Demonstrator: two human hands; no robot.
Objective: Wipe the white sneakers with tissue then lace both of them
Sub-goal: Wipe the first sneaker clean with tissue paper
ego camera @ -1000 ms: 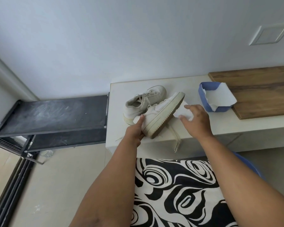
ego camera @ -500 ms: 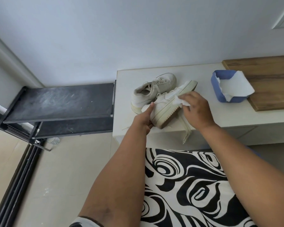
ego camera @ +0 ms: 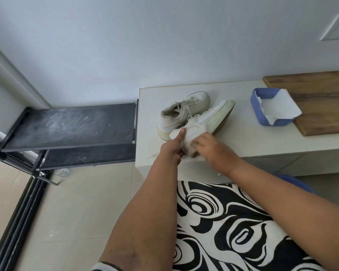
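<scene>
Two white sneakers sit at the left end of the white surface (ego camera: 243, 141), close to its front edge; the rear sneaker (ego camera: 181, 112) stands upright on its sole, laces threaded, heel toward the person; the near sneaker (ego camera: 207, 122) is tipped on its side against it, its ribbed sole edge facing right and its toe pointing away toward the wall. The left hand (ego camera: 172, 149) grips the near sneaker at the heel, thumb laid up along the white upper, fingers curled underneath; the right hand (ego camera: 211, 147) presses a bunched tissue (ego camera: 188, 142) against the heel end of the same sneaker, fingers bent over the tissue, blurred at the tips; the two hands lie close together, almost touching. A loose lace (ego camera: 152, 155) trails on the surface to the left of the left hand. To the right, well apart from the sneakers, a blue box (ego camera: 262, 118) holds a sheet of white tissue that sticks out over its rim; the box overlaps the edge of a wooden board (ego camera: 321, 106). A dark shelf rack (ego camera: 70, 126) stands left of the surface; black-and-white patterned fabric (ego camera: 233, 231) fills the foreground below the arms.
</scene>
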